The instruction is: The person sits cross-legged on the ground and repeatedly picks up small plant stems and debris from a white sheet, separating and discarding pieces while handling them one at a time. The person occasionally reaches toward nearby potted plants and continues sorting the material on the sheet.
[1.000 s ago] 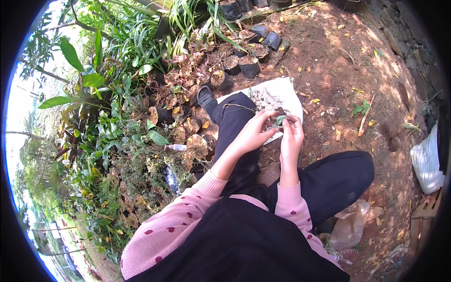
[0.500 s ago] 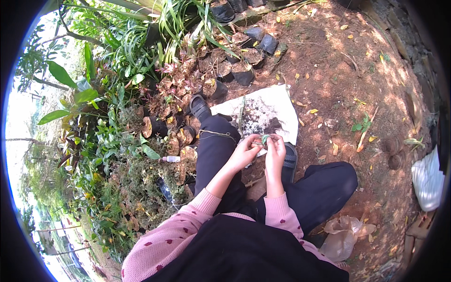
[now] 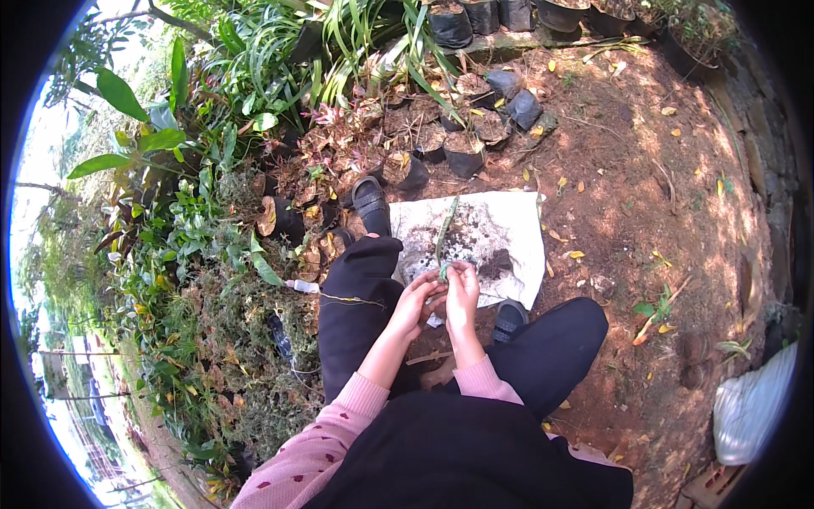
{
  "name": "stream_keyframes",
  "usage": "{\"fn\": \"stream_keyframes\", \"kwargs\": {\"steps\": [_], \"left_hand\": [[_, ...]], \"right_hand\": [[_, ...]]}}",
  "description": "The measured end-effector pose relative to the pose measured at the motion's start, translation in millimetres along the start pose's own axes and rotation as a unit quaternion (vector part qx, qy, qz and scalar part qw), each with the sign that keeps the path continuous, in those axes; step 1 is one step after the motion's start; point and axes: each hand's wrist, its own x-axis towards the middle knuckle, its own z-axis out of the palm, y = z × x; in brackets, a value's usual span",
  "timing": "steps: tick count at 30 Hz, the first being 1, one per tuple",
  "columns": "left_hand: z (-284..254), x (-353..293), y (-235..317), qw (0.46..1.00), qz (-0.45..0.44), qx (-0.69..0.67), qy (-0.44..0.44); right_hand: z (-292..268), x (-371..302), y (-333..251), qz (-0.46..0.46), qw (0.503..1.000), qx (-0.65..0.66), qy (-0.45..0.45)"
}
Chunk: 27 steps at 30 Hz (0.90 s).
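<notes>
My left hand (image 3: 415,306) and my right hand (image 3: 461,293) meet above the near edge of a white sheet (image 3: 519,222). Both sets of fingers pinch a small green bundle (image 3: 443,271); its exact kind is too small to make out. Just beyond my fingertips a long, narrow green leaf (image 3: 447,222) lies over the sheet. Whether it joins the bundle, I cannot tell. Dark soil (image 3: 496,264) and scattered white bits cover part of the sheet. A thin yellowish strand (image 3: 352,299) rests across my left thigh.
Dense plants (image 3: 246,339) fill the left side, with a small white bottle (image 3: 303,287) among them. Black plant bags (image 3: 465,159) stand beyond the sheet. Brown ground with fallen leaves spreads to the right, where a white sack (image 3: 750,403) sits beside a stone wall (image 3: 750,161).
The whole view has shifted, bringing more plant bags in at the top; the clear plastic bag at lower right is out of sight. My hands stay together on the green bundle, fingers slightly regripped.
</notes>
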Motion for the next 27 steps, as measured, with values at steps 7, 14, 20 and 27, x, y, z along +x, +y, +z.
{"fn": "stream_keyframes", "kwargs": {"steps": [7,14,20,27], "left_hand": [[-50.8,-13.8,0.6,0.999,0.019,-0.023,0.037],[-71.5,-23.0,-4.1,0.997,0.048,0.043,0.040],[-33.3,-60.5,-1.5,0.951,0.239,0.189,0.046],[25.3,-149.0,15.1,0.785,0.462,0.413,-0.026]], "right_hand": [[45.5,-19.9,14.2,0.046,0.997,-0.002,-0.055],[63.0,-34.2,12.2,-0.008,0.997,-0.025,-0.075],[49.4,2.9,10.6,-0.087,0.985,-0.135,-0.060],[43.9,95.4,-42.1,-0.276,0.890,-0.364,0.017]]}}
